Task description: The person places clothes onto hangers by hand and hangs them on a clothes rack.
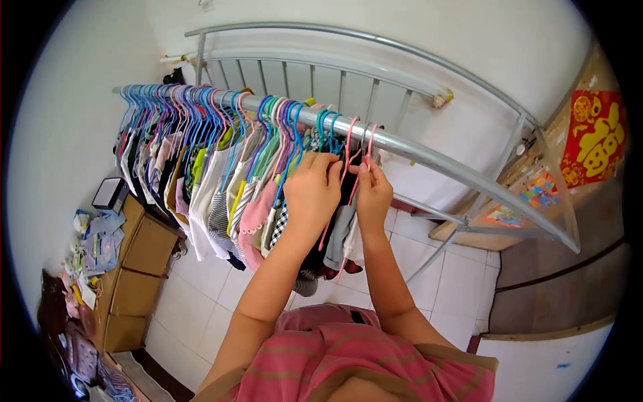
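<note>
Many clothes hang from colored hangers along a silver metal rail (429, 159). At the right end of the row, my right hand (372, 195) pinches a pink hanger (370, 144) just below its hook. Beside it, my left hand (312, 189) is closed with its fingers curled among the hangers; what they grip is hidden. Another pink hanger (349, 151) hangs between my two hands. Dark and grey garments (340, 231) hang below and between my forearms. Left of my left hand are a pink garment (258, 213) and a white shirt (207, 201).
Brown cardboard boxes (137, 268) stand at the left, with a small black-and-white box (110, 193) and plastic packets (100, 244) on top. Behind the rail is a metal bed-like frame (315, 67). A red and gold decoration (593, 137) hangs at the right. White tiles (418, 268) cover the floor.
</note>
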{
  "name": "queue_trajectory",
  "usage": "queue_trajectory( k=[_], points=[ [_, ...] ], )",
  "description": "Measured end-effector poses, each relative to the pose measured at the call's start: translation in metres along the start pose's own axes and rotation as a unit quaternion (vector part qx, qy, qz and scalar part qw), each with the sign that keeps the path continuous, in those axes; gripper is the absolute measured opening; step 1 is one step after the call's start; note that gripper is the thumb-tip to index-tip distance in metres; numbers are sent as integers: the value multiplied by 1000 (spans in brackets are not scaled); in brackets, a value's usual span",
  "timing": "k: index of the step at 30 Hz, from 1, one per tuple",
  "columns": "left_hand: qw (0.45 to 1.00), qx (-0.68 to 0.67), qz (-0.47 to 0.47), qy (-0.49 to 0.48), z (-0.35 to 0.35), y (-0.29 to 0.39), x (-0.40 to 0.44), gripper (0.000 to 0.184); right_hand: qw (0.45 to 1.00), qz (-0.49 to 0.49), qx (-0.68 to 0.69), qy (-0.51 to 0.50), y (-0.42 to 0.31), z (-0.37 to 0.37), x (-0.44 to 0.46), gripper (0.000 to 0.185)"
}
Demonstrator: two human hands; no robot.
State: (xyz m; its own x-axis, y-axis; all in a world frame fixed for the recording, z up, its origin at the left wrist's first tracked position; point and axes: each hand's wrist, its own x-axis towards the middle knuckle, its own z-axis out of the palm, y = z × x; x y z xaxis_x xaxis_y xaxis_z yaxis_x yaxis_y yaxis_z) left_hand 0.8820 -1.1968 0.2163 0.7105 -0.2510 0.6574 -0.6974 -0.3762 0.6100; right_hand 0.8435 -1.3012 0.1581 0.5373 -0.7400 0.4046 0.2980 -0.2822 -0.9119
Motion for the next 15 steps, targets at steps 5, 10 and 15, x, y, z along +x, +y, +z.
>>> queue_trajectory(
  k=[5, 10, 15],
  points=[
    [979, 106, 115, 129, -11, -18, 6, 47, 983, -29, -176, 49, -10, -5, -3, 30],
    [985, 156, 60, 32, -3, -34, 6, 64, 973, -65, -210, 73, -2, -14, 0, 29],
    [995, 76, 53, -25, -15, -38, 6, 65, 971, -54, -224, 64, 3, -14, 1, 28]
  ],
)
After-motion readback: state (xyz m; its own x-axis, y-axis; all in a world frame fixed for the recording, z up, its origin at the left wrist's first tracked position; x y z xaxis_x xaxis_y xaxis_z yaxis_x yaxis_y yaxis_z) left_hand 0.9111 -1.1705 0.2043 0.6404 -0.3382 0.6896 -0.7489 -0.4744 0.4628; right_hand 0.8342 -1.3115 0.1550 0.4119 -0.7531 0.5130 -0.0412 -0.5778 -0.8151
